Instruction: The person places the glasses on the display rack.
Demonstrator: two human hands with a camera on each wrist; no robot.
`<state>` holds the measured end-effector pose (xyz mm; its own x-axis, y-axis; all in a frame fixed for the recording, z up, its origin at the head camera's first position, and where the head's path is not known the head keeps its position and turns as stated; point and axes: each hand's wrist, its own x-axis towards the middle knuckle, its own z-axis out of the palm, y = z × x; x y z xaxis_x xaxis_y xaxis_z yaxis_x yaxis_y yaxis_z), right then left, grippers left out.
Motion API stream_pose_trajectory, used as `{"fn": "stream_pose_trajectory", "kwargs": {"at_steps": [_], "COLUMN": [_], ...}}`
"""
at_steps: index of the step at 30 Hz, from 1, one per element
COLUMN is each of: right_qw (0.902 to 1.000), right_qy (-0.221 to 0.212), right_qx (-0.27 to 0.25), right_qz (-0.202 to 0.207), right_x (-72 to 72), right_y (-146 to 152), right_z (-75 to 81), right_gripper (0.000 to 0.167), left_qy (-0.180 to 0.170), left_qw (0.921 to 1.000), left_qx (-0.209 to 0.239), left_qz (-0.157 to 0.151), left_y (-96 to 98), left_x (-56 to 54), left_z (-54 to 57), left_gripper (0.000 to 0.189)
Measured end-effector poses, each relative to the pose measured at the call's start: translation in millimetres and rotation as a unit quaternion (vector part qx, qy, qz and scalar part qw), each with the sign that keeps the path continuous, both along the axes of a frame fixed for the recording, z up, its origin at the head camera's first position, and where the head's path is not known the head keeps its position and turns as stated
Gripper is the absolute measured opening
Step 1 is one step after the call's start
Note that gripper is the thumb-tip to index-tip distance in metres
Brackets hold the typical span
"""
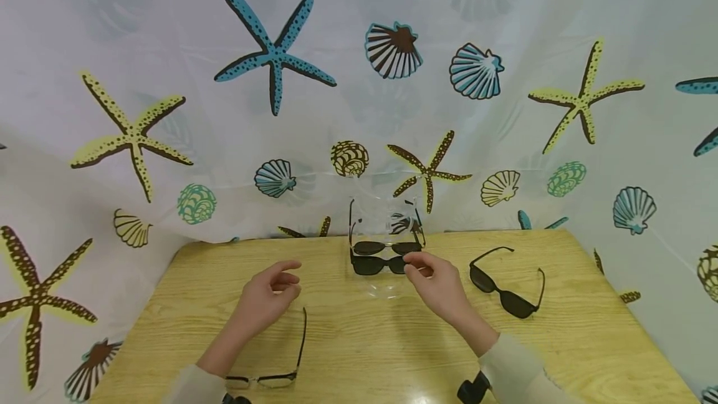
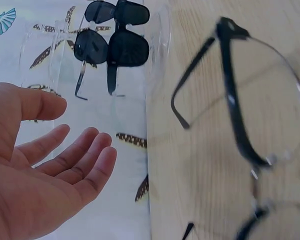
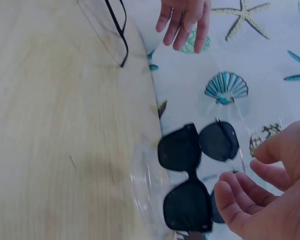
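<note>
A clear display stand [image 3: 141, 175] at the back middle of the table bears two pairs of sunglasses. The lower pair, black sunglasses [image 1: 367, 265], has thick frames; right above it sit thin-framed sunglasses [image 1: 367, 247]. My right hand [image 1: 440, 285] is at the right end of these pairs, fingers loosely bent and holding nothing; in the right wrist view its fingertips overlap the lenses' edge. To the left of the stand, my left hand [image 1: 269, 298] hovers with relaxed fingers and nothing in them. Eyeglasses [image 2: 235, 105] with clear lenses and dark browline lie below the left hand.
Another pair of black sunglasses [image 1: 517, 304] lies on the wooden table [image 1: 348, 341] to the right of my right hand, temples unfolded. A white curtain [image 1: 336, 123] printed with starfish and shells hangs behind the table and along both sides.
</note>
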<state>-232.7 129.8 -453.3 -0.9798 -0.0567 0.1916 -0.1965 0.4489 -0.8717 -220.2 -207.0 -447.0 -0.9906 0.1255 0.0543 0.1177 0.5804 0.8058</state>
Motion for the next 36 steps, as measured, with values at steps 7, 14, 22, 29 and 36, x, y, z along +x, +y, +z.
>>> {"fn": "stream_pose_trajectory", "kwargs": {"at_steps": [7, 14, 22, 29, 36], "right_qw": [0.9987, 0.9941, 0.9871, 0.9794, 0.9696], "right_qy": [0.0, -0.013, -0.049, -0.076, -0.102], "right_qx": [-0.021, -0.033, -0.041, -0.057, -0.092], "right_qz": [0.047, 0.103, 0.147, 0.178, 0.203], "right_x": [18.9, 34.2, 48.6, 59.6, 70.4], "right_y": [-25, -50, -71, -83, -99], "right_z": [-14.3, -27.0, -41.5, -48.4, -56.1], "right_gripper": [0.021, 0.023, 0.027, 0.031, 0.032], "left_qy": [-0.009, -0.017, -0.069, -0.123, -0.147], "left_qw": [0.9994, 0.9965, 0.9918, 0.9866, 0.983], "left_qx": [-0.03, -0.073, -0.088, -0.053, -0.018], "left_qz": [0.016, 0.037, 0.061, 0.092, 0.109], "left_y": [-37.3, -76.9, -105.0, -116.7, -119.3], "left_x": [19.0, 39.1, 59.3, 69.3, 78.7], "left_z": [-3.3, -6.2, -19.4, -36.2, -48.5], "left_gripper": [0.047, 0.052, 0.058, 0.063, 0.064]}}
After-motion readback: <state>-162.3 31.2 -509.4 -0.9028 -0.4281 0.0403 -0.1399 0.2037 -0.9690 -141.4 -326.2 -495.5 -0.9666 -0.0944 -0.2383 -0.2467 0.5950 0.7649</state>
